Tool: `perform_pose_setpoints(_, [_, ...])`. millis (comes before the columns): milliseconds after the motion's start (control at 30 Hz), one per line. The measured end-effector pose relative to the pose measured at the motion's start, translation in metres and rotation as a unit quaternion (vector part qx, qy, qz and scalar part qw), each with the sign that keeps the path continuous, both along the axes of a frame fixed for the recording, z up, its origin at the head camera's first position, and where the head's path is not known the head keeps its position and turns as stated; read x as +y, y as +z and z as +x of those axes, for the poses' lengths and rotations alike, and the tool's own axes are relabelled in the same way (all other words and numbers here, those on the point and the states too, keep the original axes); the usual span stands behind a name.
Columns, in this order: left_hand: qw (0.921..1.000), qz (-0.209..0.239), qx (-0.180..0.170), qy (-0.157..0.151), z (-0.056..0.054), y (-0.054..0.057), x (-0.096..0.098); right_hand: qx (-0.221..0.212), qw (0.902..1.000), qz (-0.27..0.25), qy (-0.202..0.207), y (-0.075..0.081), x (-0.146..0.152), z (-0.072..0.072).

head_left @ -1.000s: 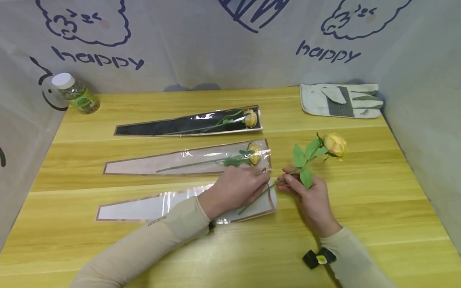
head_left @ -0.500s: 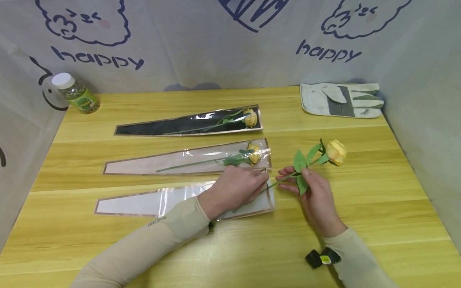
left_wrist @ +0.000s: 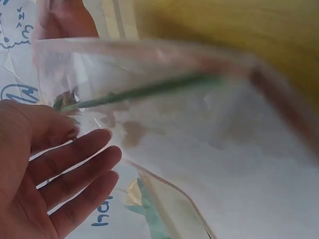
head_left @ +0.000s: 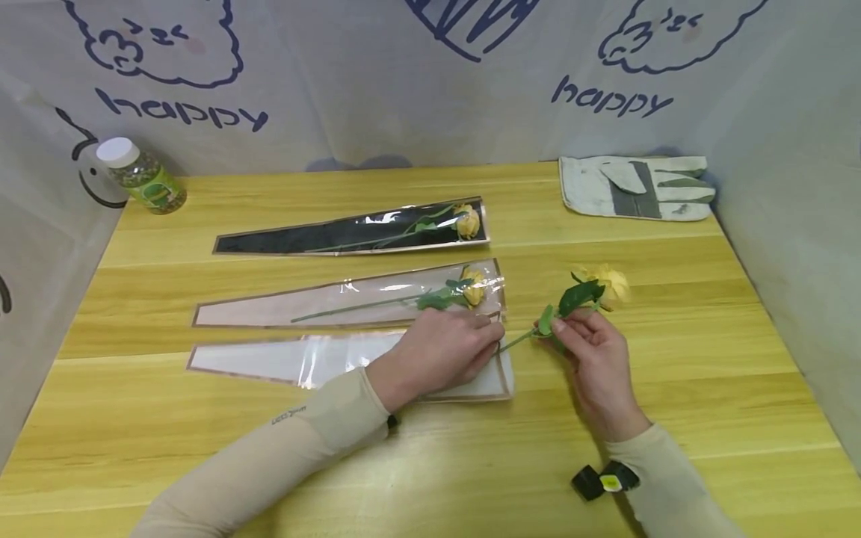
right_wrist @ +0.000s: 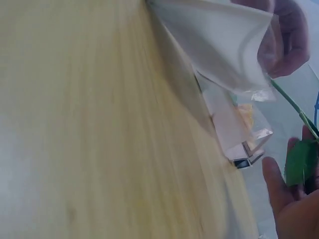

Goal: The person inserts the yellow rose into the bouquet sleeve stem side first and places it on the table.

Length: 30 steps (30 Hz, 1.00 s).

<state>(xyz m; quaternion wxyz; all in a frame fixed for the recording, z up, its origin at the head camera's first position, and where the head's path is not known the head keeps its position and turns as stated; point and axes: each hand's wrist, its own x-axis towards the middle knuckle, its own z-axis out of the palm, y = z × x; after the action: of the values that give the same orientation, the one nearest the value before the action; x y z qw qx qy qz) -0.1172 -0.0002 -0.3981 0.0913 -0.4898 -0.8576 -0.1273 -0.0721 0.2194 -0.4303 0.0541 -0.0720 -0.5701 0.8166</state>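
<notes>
My left hand (head_left: 447, 347) pinches the wide mouth of a white flower sleeve (head_left: 249, 362) with a brown border and clear front. In the left wrist view the thumb and forefinger meet at its edge, other fingers spread. A green stem (left_wrist: 144, 90) runs inside the sleeve there. My right hand (head_left: 595, 366) holds the yellow rose (head_left: 610, 288) by its stem among the leaves (head_left: 581, 297), the bloom pointing right. In the right wrist view the stem (right_wrist: 291, 99) reaches into the sleeve's mouth, which is lifted over the table.
Behind lie a pinkish sleeve (head_left: 269, 310) and a black sleeve (head_left: 269, 240), each with a yellow rose inside. A work glove (head_left: 635, 188) lies at the back right. A jar with a white lid (head_left: 151, 183) stands at the back left, by the cloth wall (head_left: 403, 97).
The right hand has shifted its hold along the stem toward the bloom, and the rose has turned. The white sleeve's narrow end has swung away from the person. The left hand stays nearly in place.
</notes>
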Motion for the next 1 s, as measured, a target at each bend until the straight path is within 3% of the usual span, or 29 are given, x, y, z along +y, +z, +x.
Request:
perform_pose_setpoints(300, [0.9999, 0.005, -0.011, -0.007, 0.002, 0.001, -0.001, -0.015, 0.9994, 0.016, 0.029, -0.001, -0.001, 0.000])
perform_pose_setpoints(567, [0.9997, -0.013, -0.001, 0.019, 0.007, -0.003, 0.003, -0.030, 0.9964, -0.002, 0.079, -0.004, 0.001, 0.001])
perform_pose_setpoints(833, [0.9989, 0.020, -0.003, 0.042, 0.010, -0.008, 0.007, -0.062, 0.9865, -0.065, 0.137, -0.010, 0.000, 0.004])
perform_pose_setpoints(1000, [0.9981, 0.035, -0.004, 0.050, 0.010, -0.010, 0.010, -0.076, 0.9834, -0.047, 0.158, -0.010, -0.003, 0.004])
